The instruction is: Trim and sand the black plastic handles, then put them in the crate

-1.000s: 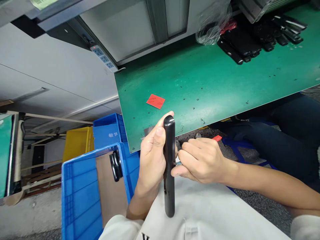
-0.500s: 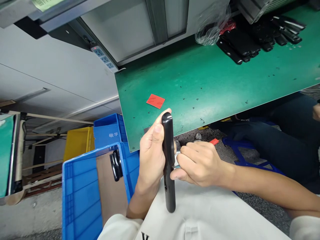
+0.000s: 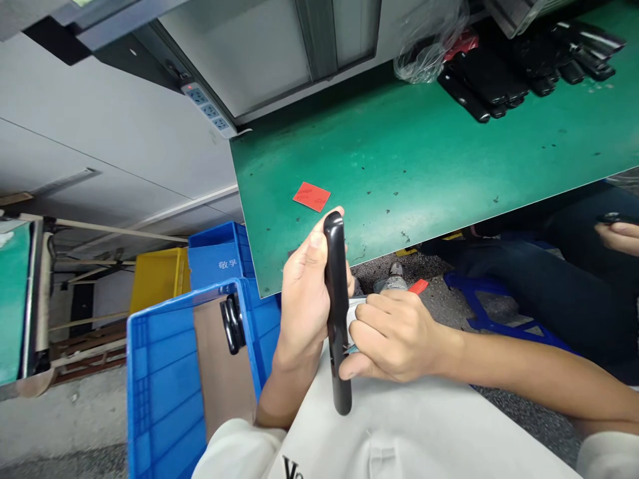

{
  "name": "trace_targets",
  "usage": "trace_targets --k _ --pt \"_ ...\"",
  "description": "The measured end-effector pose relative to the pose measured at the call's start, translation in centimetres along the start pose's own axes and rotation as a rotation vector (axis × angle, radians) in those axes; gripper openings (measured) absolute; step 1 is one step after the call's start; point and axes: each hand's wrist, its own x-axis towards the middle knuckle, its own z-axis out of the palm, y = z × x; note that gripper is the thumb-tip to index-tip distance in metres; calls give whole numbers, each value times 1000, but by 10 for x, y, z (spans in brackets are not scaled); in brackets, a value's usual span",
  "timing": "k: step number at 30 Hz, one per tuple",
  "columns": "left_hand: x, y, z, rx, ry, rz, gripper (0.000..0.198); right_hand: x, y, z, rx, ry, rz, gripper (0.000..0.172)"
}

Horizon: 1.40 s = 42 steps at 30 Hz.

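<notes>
Nearly upright in front of my white shirt stands a long, glossy black part (image 3: 338,313) with rounded ends. My left hand (image 3: 304,293) is closed round it from the left side, thumb along its edge near the top. On the other side, my right hand (image 3: 392,332) is curled into a fist, its thumb at the lower half of the black part. A thin pale bluish sliver shows between the right fingers and the part; most of it is hidden in the fist, so its kind is unclear.
A red card (image 3: 312,197) lies on the green table (image 3: 429,159). Several black parts (image 3: 486,80) and clear plastic wrap (image 3: 429,50) lie at its back. At left stands a blue crate (image 3: 164,386) holding black pieces (image 3: 232,324). Another person's hand (image 3: 619,236) is at far right.
The right thumb and fist have shifted slightly down along the black part, which stays in my left hand. The other person's hand now shows a dark object. The view has shifted slightly.
</notes>
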Motion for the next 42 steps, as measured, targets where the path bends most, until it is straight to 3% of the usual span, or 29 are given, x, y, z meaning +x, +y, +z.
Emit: trace_targets --k 7,16,28,34,36,39,42 --pt "13 -4 -3 -15 20 25 43 -4 0 5 31 10 -17 66" --pt "30 2 -7 -5 193 98 33 -10 -7 14 76 56 10 74" --pt "45 8 -26 -7 345 226 32 -10 -5 18 -89 59 60 59" --pt "57 11 -37 -100 388 264 29 -12 -8 30 -111 159 62 52" --pt "58 14 -39 -130 363 240 30 -13 -6 31 -47 187 62 52" --pt "53 20 -38 -110 217 158 35 -11 4 23 102 231 101 49" --pt "43 23 -33 -64 26 41 41 0 16 10 220 219 244 19"
